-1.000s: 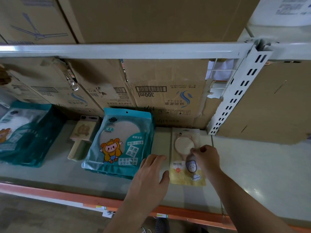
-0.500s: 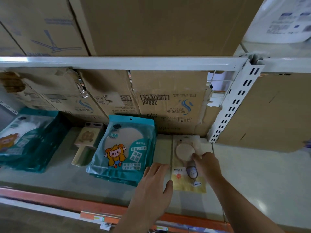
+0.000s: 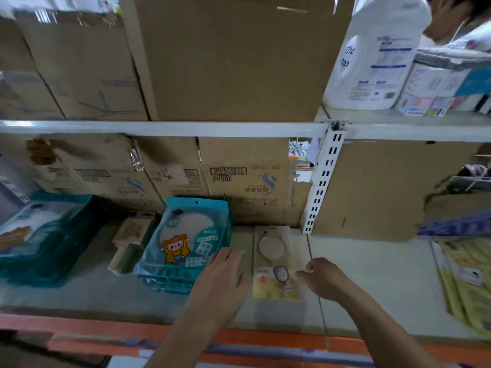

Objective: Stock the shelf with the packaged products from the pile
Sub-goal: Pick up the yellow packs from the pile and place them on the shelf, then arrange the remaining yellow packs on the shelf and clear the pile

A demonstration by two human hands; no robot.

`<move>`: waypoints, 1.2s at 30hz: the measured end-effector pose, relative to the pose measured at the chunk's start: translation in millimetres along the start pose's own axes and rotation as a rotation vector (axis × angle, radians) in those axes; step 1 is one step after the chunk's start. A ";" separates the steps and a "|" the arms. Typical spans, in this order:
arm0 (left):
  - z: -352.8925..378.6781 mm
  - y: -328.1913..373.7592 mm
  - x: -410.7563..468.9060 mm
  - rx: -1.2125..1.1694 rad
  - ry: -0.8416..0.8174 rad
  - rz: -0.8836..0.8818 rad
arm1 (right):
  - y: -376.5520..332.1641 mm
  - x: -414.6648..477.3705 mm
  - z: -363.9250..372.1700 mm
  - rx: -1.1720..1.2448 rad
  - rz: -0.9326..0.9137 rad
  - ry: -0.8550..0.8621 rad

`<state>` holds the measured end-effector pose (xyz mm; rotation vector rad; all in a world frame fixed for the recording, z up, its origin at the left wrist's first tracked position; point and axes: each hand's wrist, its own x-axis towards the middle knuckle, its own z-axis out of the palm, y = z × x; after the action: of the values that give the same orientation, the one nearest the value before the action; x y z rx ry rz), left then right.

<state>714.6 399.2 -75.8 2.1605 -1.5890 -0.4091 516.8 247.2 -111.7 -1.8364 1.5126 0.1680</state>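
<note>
At the front of the shelf point(image 3: 372, 274), my left hand point(image 3: 225, 282) is spread open with straight fingers, its tips at the corner of a stack of teal packets point(image 3: 186, 243). My right hand point(image 3: 322, 280) is loosely curled and holds nothing. Between my hands the packet point(image 3: 275, 266) lies flat on the shelf. It is clear on top over a round beige disc with a handle, and yellow below with a small cartoon figure. Cardboard boxes point(image 3: 247, 181) stand behind.

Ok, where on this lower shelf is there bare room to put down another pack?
Widest bare shelf lies between the mirror card and the yellow packs at far right. A narrow strip runs between the cartoon pouch stack and the mirror card. The left is crowded with teal pouches.
</note>
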 end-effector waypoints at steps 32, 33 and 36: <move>-48.6 130.6 -164.7 0.312 0.232 0.240 | 50.9 -297.8 -25.7 -0.407 -0.374 0.623; -46.1 128.7 -165.3 0.303 0.216 0.248 | 51.3 -299.8 -21.6 -0.403 -0.356 0.622; -38.5 125.0 -169.0 0.297 0.165 0.266 | 56.3 -306.8 -9.7 -0.401 -0.295 0.597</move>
<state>578.4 534.8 17.6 2.0805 -1.9035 0.0915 372.2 483.5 32.1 -2.5690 1.6458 -0.2621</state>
